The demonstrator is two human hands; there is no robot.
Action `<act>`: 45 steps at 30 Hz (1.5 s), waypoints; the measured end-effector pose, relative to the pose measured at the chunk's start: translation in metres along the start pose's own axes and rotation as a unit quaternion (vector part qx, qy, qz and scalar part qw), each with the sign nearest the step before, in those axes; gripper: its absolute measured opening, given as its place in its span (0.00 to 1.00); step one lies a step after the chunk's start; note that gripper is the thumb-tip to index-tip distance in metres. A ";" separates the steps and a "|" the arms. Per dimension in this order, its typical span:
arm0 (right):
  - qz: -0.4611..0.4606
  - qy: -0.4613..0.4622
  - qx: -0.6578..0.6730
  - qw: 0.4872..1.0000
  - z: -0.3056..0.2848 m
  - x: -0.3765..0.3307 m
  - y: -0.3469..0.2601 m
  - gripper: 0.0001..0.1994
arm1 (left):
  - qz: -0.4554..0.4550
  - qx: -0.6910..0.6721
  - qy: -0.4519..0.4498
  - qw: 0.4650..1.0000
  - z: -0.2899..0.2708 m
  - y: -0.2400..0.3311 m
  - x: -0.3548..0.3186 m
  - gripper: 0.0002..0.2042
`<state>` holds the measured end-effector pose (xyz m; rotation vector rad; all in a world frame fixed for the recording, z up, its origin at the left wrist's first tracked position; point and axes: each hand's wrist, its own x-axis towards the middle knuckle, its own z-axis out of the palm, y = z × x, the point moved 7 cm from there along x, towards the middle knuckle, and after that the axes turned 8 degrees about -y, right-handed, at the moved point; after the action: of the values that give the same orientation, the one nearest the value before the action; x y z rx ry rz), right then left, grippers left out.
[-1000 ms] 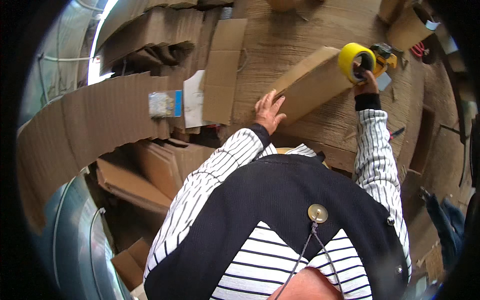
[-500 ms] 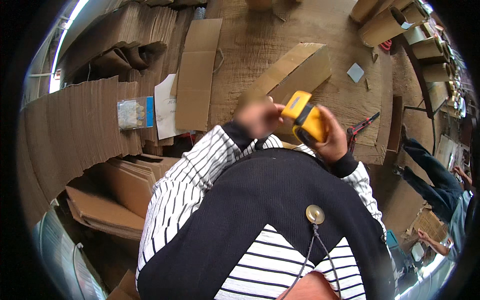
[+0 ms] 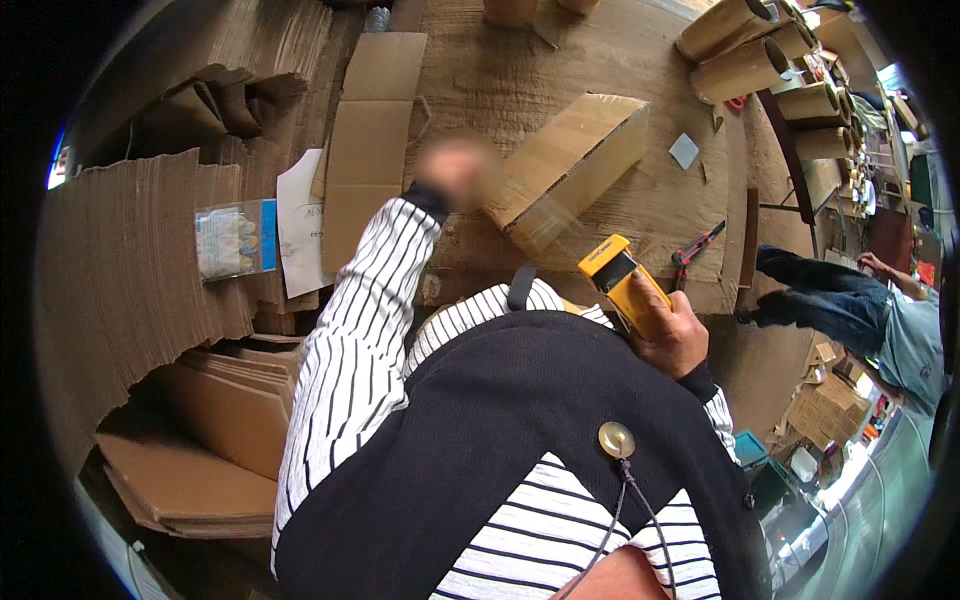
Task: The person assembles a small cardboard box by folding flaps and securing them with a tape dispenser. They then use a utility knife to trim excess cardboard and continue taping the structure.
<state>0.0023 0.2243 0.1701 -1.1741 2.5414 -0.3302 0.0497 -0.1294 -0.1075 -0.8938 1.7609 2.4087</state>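
My right hand [image 3: 672, 335] is closed around a yellow-and-black tape measure [image 3: 612, 262], its thumb on the case. The tape measure is tilted up toward the near end of a long brown cardboard box [image 3: 590, 150]. A faint, shiny strip shows between box and case; I cannot tell whether it is the blade or clear tape. My left hand [image 3: 458, 175] is at the box's left side, beside a flat cardboard piece [image 3: 375, 140]. Its fingers are blurred, so neither their pose nor any grip can be made out. The box lies slantwise on the wooden table [image 3: 470, 70].
Stacks of flat cardboard [image 3: 130, 290] fill the left side. Red-and-black pliers-like tool [image 3: 697, 252] and a small white square [image 3: 684, 151] lie right of the box. Cardboard tubes [image 3: 740, 70] stand at the far right. Another person [image 3: 905, 330] is beyond the table's right edge.
My hands have parted. The left moved left and away from me, off the tape measure; the right drew nearer to me with it, tilting the case. The other person has moved up in view.
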 end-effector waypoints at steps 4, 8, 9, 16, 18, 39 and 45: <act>0.039 0.000 -0.023 0.999 0.012 0.019 -0.013 0.33 | -0.053 -0.010 -0.045 0.998 -0.004 -0.021 0.054 0.10; 0.062 -0.012 -0.063 0.996 0.023 0.050 -0.017 0.35 | -0.038 0.029 -0.019 0.999 -0.022 -0.032 0.085 0.10; 0.067 -0.013 -0.071 0.995 0.026 0.059 -0.019 0.35 | -0.047 0.018 -0.022 0.998 -0.025 -0.039 0.095 0.11; 0.103 -0.035 -0.079 0.991 0.051 0.088 -0.013 0.33 | -0.088 0.163 0.080 0.979 -0.002 -0.075 0.117 0.09; 0.096 -0.050 -0.076 0.991 0.062 0.093 -0.011 0.34 | -0.063 0.151 0.073 0.984 -0.017 -0.125 0.124 0.11; 0.077 -0.011 0.034 0.996 0.114 0.086 0.035 0.34 | 0.103 0.442 0.058 0.889 0.049 -0.097 0.080 0.13; 0.090 -0.016 0.039 0.995 0.113 0.079 0.041 0.34 | -0.080 0.429 0.053 0.898 0.053 -0.092 0.098 0.23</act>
<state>-0.0314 0.1812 0.0373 -0.9076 2.5579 -0.3608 -0.0233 -0.0795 -0.2222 -0.9612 2.3264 1.2393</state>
